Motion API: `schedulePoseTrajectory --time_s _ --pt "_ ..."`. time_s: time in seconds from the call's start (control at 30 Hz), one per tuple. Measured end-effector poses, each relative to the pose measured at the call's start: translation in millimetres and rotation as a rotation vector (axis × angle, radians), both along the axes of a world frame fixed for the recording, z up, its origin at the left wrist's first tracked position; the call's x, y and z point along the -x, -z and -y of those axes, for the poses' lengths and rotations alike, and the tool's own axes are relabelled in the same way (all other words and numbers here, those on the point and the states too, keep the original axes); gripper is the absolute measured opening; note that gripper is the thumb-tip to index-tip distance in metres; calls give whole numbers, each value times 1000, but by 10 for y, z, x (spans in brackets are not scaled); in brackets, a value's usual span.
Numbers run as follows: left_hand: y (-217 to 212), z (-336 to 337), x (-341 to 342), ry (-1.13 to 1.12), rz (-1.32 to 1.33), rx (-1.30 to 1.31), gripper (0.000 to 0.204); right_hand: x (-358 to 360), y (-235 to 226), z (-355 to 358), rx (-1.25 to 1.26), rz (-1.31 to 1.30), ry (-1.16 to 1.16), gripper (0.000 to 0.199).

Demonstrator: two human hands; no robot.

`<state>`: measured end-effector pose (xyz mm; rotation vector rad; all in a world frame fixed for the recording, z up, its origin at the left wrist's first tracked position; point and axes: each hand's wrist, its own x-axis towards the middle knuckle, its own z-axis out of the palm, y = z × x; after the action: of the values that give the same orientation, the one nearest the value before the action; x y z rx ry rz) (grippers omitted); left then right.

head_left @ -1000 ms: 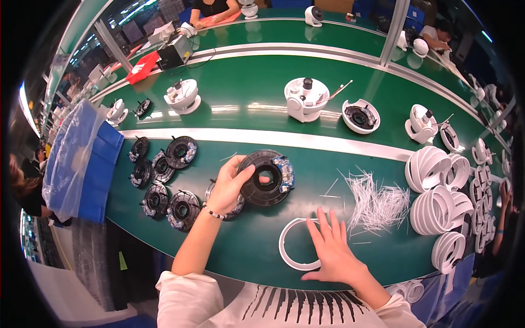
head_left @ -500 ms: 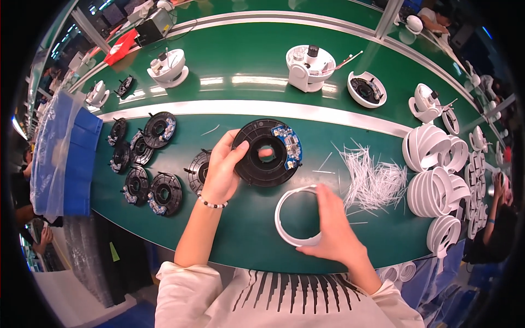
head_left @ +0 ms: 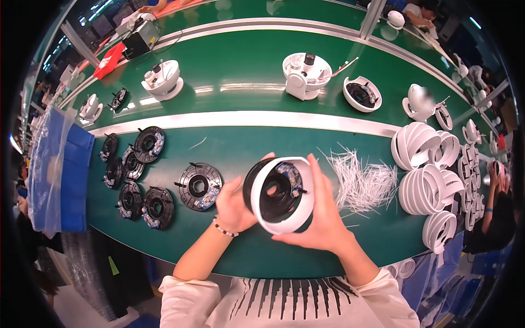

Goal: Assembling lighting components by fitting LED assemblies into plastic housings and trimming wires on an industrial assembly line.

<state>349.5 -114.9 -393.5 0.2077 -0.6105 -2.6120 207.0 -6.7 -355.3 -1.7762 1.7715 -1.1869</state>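
A black round disc part (head_left: 276, 191) with a small circuit board is lifted above the green table, tilted toward me. A white plastic ring (head_left: 287, 217) sits around its front. My left hand (head_left: 235, 205) grips the disc from the left side. My right hand (head_left: 322, 216) wraps the ring's right edge, fingers reaching over its top. Another black disc (head_left: 199, 187) lies on the table just left of my left hand.
Several black discs (head_left: 134, 175) lie at the left. A pile of thin white ties (head_left: 363, 183) is at the right, beside stacks of white rings (head_left: 432, 175). White housings (head_left: 305, 75) stand on the far belt. Blue bags (head_left: 57, 175) hang at the left edge.
Both hands lifted their parts off the table and brought them together: the white ring now sits around the black disc, held up closer to me.
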Motion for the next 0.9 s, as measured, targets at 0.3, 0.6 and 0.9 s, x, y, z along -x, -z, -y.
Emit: schedulePoseTrajectory --time_s 0.3,0.6,0.9 --pt "425 27 28 121 -197 -208 49 -64 13 71 9 33 -166 118" --pt "-130 -110 22 114 79 -247 60 -15 -133 97 -47 -200 -313 115" --pt "54 -144 -2 -119 -169 59 70 -126 5 189 72 -161 -211 114"
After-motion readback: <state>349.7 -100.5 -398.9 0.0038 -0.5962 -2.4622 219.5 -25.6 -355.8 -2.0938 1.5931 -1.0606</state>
